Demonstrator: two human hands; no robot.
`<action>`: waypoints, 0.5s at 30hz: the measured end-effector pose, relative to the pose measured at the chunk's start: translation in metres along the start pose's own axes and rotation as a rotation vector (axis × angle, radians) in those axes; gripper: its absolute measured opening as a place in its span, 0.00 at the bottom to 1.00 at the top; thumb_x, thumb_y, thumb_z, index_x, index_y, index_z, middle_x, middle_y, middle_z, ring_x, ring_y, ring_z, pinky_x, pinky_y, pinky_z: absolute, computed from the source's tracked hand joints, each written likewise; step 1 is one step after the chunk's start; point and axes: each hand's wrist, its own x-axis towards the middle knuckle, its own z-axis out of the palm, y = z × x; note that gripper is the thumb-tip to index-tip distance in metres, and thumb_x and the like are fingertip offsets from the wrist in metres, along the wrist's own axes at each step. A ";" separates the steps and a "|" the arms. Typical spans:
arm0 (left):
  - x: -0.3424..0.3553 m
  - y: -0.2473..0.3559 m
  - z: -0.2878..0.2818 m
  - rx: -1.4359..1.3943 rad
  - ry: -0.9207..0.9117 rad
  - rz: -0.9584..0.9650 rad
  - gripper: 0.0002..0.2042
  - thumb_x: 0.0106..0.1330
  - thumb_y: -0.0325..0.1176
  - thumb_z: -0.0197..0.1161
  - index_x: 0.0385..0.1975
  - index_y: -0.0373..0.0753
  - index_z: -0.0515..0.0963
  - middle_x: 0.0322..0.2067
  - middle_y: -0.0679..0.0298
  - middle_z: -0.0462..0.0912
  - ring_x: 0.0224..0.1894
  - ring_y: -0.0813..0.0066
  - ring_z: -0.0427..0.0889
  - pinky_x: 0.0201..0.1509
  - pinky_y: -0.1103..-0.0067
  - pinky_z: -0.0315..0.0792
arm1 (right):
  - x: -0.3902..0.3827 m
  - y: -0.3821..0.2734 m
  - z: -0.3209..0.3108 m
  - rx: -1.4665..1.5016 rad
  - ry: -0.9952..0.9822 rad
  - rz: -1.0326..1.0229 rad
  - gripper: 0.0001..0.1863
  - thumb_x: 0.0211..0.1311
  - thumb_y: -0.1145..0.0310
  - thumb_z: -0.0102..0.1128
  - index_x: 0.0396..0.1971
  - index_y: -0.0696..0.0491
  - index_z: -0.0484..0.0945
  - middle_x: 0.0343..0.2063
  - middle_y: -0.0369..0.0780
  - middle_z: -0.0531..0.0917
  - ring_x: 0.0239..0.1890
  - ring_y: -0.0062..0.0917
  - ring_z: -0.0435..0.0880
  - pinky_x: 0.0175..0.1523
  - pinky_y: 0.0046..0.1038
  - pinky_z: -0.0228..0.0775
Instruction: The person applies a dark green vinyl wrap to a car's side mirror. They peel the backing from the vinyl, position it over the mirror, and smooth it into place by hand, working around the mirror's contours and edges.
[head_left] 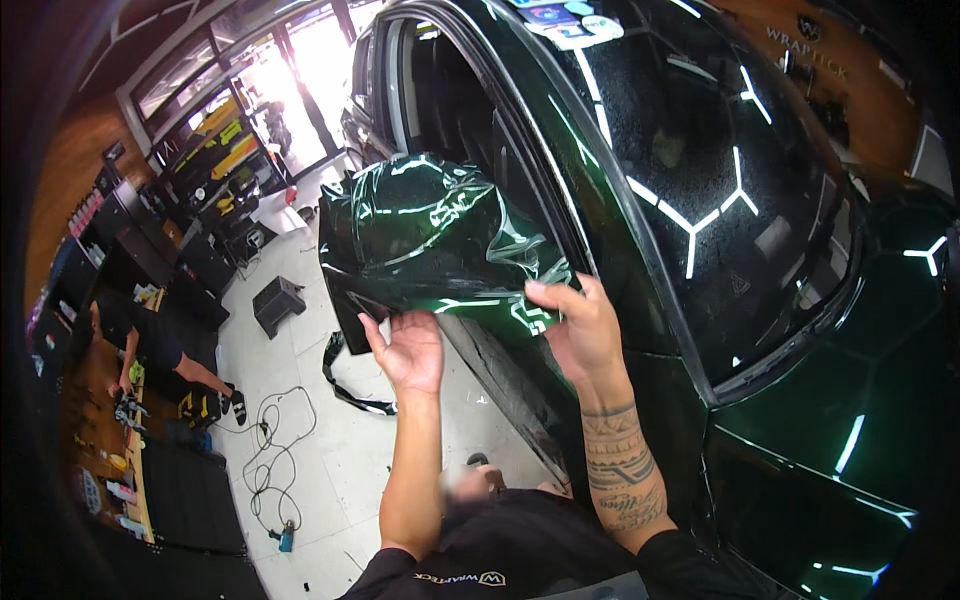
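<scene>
Glossy dark green wrap film [420,225] drapes over a bulky rounded form beside the car's open window, apparently the side mirror. The film is creased and bunched toward the door. My left hand [410,352] is palm up at the film's lower left edge, thumb spread away from the fingers, whose tips meet the underside. On the right, my right hand [580,325] pinches the bunched film between thumb and fingers close to the door. What lies beneath the film is mostly hidden.
The dark green car [640,380] fills the right side. A black step stool [278,304], a coiled cable [268,450] and a black strip [345,390] lie on the pale tiled floor. At left, another person [150,340] bends beside a cluttered workbench [140,460].
</scene>
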 end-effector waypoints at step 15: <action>-0.011 -0.003 0.074 0.646 -0.218 -0.151 0.17 0.75 0.46 0.54 0.57 0.45 0.75 0.59 0.63 0.77 0.60 0.66 0.74 0.59 0.61 0.71 | 0.054 -0.012 -0.023 -0.187 -0.117 0.142 0.22 0.70 0.55 0.59 0.45 0.63 0.83 0.43 0.41 0.87 0.47 0.21 0.82 0.58 0.25 0.69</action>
